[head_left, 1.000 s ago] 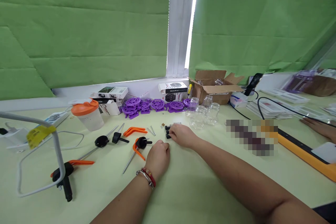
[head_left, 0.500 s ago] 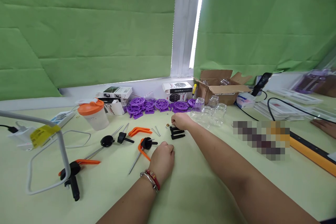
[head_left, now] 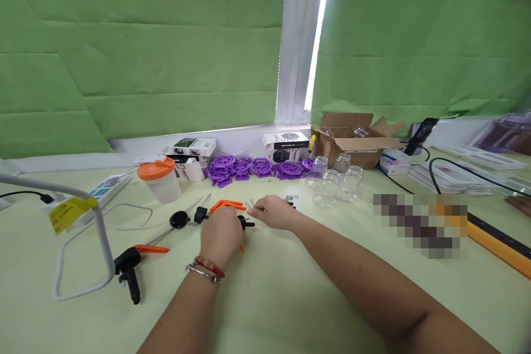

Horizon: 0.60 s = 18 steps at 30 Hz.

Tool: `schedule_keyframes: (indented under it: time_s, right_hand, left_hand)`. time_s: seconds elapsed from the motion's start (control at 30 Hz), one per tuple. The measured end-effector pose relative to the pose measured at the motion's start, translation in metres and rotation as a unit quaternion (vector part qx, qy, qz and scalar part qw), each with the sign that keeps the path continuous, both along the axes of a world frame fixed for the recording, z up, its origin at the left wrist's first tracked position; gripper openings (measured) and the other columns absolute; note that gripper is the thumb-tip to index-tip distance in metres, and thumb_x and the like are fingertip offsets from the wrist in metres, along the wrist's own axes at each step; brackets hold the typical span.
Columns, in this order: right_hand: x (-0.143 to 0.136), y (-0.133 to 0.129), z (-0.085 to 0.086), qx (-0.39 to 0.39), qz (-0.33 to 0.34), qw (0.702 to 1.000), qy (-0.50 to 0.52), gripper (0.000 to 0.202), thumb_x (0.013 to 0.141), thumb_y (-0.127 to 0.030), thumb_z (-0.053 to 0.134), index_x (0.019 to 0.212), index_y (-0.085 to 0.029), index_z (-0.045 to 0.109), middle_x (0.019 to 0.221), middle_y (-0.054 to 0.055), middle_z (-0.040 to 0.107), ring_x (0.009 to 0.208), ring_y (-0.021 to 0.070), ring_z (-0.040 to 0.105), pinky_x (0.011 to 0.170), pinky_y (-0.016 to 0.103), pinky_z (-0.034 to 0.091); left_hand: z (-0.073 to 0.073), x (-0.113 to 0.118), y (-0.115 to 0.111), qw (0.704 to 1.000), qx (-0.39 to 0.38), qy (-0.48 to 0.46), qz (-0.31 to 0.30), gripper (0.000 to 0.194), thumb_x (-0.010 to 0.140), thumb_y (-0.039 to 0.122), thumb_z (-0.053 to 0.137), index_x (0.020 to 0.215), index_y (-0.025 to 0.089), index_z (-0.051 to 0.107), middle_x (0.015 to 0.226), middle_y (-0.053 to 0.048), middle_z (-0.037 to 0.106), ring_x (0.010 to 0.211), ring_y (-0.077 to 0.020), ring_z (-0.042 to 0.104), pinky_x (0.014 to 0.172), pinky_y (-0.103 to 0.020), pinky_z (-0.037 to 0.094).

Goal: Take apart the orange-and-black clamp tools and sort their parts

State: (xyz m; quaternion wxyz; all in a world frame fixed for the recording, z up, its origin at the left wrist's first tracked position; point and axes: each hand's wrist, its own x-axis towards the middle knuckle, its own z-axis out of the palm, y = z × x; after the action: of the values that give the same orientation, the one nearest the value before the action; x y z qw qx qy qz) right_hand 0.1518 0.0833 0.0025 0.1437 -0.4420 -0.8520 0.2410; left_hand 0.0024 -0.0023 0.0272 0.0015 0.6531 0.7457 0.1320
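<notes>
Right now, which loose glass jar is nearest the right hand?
Front jar, lowest in view; the rear-left jar, rear-right jar and rightmost jar sit farther from the right hand.

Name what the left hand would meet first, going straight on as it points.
Probably the bent orange plastic handle, just beyond the left hand; depth is unclear, so they may already touch.

A black knob-like part [head_left: 248, 224], its stubby arm pointing rightward, lies partly hidden beside the left hand [head_left: 222, 237]. A bent orange lever [head_left: 233, 204] lies just beyond that hand; slim metal pins [head_left: 249, 203] lie by the right hand's [head_left: 274, 213] fingertips, contact unclear.
</notes>
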Motion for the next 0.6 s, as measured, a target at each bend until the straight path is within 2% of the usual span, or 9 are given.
schedule_keyframes:
  time_s: [0.07,0.13,0.17,0.23,0.33,0.43,0.5,0.6]
  right_hand:
    - [-0.012,-0.015,-0.005,-0.044,-0.004,0.999,0.008,0.039,0.079,-0.052,0.054,0.065,-0.017,0.064,0.062,0.003,0.06,0.056,0.0121,0.048,0.049,0.023,0.029]
    - [-0.02,-0.023,-0.012,-0.093,-0.033,0.995,0.027,0.032,0.076,-0.045,0.059,0.061,-0.017,0.061,0.057,0.001,0.057,0.051,0.0107,0.045,0.047,0.023,0.028]
    - [-0.022,-0.025,-0.015,-0.126,-0.052,0.99,0.047,0.029,0.076,-0.041,0.06,0.06,-0.016,0.06,0.056,0.001,0.056,0.049,0.0097,0.043,0.046,0.023,0.028]
    - [-0.024,-0.029,-0.02,-0.198,-0.089,0.971,0.103,0.024,0.077,-0.034,0.06,0.061,-0.016,0.058,0.054,-0.001,0.055,0.044,0.0074,0.038,0.044,0.023,0.027]
    - [-0.019,-0.035,-0.023,-0.303,-0.12,0.922,0.21,0.015,0.078,-0.029,0.06,0.071,-0.016,0.056,0.055,-0.004,0.054,0.04,0.005,0.037,0.042,0.021,0.028]
    - [-0.009,-0.043,-0.021,-0.386,-0.093,0.872,0.288,0.015,0.077,-0.027,0.062,0.085,-0.018,0.053,0.06,-0.004,0.057,0.041,0.0054,0.044,0.041,0.018,0.03]
    - [-0.002,-0.049,-0.02,-0.403,-0.076,0.858,0.309,0.015,0.078,-0.028,0.061,0.085,-0.018,0.052,0.06,-0.004,0.058,0.041,0.0056,0.046,0.038,0.017,0.028]
    - [0.007,-0.055,-0.022,-0.375,-0.108,0.852,0.35,0.012,0.08,-0.028,0.057,0.08,-0.017,0.052,0.056,-0.005,0.055,0.036,0.0039,0.039,0.035,0.017,0.024]
  left_hand:
    - [-0.001,-0.022,0.004,0.997,-0.035,-0.04,0.055,0.02,0.079,0.019,0.043,0.069,0.016,0.06,0.074,-0.013,0.063,0.071,-0.0253,0.06,0.057,-0.03,0.034]
    - [-0.006,-0.037,0.007,0.984,-0.091,-0.152,0.028,0.018,0.076,0.025,0.049,0.061,0.018,0.057,0.065,-0.008,0.06,0.066,-0.0229,0.059,0.056,-0.029,0.035]
    - [-0.009,-0.042,0.007,0.963,-0.135,-0.232,0.004,0.018,0.075,0.026,0.051,0.059,0.018,0.056,0.06,-0.006,0.057,0.063,-0.0218,0.057,0.055,-0.028,0.035]
    - [-0.016,-0.046,0.008,0.942,-0.172,-0.288,-0.015,0.017,0.074,0.031,0.053,0.062,0.019,0.057,0.054,-0.002,0.053,0.054,-0.019,0.054,0.05,-0.028,0.035]
    - [-0.024,-0.042,0.008,0.891,-0.187,-0.411,-0.034,0.02,0.07,0.039,0.059,0.068,0.019,0.055,0.054,0.002,0.049,0.05,-0.0148,0.048,0.048,-0.026,0.033]
    - [-0.027,-0.034,0.009,0.831,-0.156,-0.528,-0.08,0.029,0.062,0.04,0.068,0.07,0.019,0.05,0.06,0.004,0.05,0.053,-0.0106,0.046,0.051,-0.023,0.033]
    - [-0.026,-0.027,0.008,0.809,-0.158,-0.557,-0.103,0.033,0.059,0.037,0.071,0.073,0.019,0.049,0.061,0.005,0.051,0.053,-0.009,0.045,0.051,-0.022,0.032]
    - [-0.021,-0.018,0.004,0.797,-0.17,-0.569,-0.114,0.034,0.058,0.03,0.072,0.081,0.017,0.05,0.06,0.006,0.051,0.053,-0.0083,0.046,0.05,-0.021,0.032]
